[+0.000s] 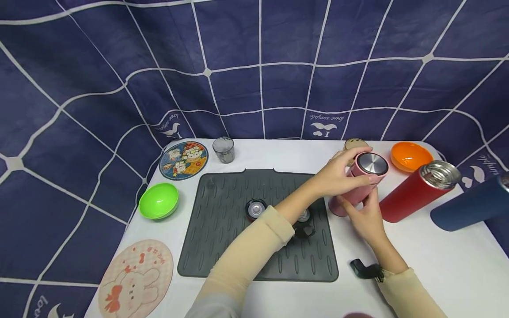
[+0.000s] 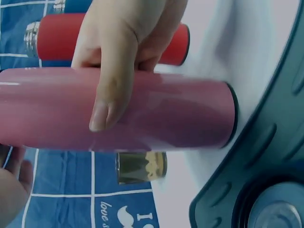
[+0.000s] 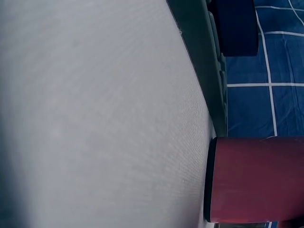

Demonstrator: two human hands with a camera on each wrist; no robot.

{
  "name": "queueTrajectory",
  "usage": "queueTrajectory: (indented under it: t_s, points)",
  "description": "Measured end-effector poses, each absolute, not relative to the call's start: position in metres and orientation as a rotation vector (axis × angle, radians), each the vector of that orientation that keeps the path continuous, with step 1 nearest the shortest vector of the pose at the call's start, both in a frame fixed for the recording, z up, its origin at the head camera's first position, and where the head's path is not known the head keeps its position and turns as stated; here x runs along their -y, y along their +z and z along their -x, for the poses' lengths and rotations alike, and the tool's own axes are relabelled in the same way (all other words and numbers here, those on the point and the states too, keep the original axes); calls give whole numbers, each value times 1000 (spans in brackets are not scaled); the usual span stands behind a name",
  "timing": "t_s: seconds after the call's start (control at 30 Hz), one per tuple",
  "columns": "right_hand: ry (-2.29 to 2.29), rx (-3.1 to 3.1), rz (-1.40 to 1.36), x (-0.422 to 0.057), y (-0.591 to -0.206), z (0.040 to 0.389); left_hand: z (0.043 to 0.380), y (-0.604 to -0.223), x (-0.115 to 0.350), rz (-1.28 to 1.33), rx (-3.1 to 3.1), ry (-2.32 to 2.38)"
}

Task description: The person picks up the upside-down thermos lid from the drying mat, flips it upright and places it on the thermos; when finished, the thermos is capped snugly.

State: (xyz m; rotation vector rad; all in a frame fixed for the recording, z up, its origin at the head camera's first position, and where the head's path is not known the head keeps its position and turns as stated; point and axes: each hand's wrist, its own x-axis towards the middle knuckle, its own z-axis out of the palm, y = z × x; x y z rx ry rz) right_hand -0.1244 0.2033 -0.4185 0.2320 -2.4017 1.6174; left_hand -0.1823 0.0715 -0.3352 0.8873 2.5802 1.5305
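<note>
Pink and glossy, the flask point(image 1: 356, 183) is standing on the white desk point(image 1: 437, 260) just off the right edge of the grey mat point(image 1: 222, 229), and I am seeing both hands on it. My left hand point(image 1: 338, 176) is reaching across the mat and wrapping the upper body of the flask, just below its steel lid point(image 1: 372, 164); in the left wrist view the thumb point(image 2: 107, 102) is lying curled over the pink wall. My right hand point(image 1: 363, 216) is coming up from the near side, fingers curled against the lower part of the flask, close under the left hand.

Just right of both hands the red flask point(image 1: 417, 192) is standing, open steel mouth up, and the dark blue flask point(image 1: 473, 205) is sitting beyond that. Behind the hands an orange bowl point(image 1: 411, 155) is resting. Left of my left forearm, on the mat, a round dark cap point(image 1: 255, 208) is lying, and a second small cap point(image 1: 304, 215) is showing just under the forearm. Near my right wrist a small black piece point(image 1: 359, 268) is lying on the desk.
</note>
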Motion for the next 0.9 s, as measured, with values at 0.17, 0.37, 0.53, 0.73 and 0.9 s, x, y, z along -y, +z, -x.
queueTrajectory:
  t_s: [0.17,0.37,0.53,0.73,0.9]
  points:
    - [1616,2401,-241,-202,-420,125,180,-338,-74,-858,-2673,1565]
    - [1608,2411,-221,-203,-419,125,184,-336,-70,-950,-2562,1545]
    - [1599,2432,-203,-201,-418,124,184,-338,-74,-909,-2686,1468]
    - [1624,2394,-242,-202,-418,125,183,-341,-76,-918,-2684,1549]
    - [1620,2418,-198,-202,-419,124,182,-339,-75,-847,-2636,1541]
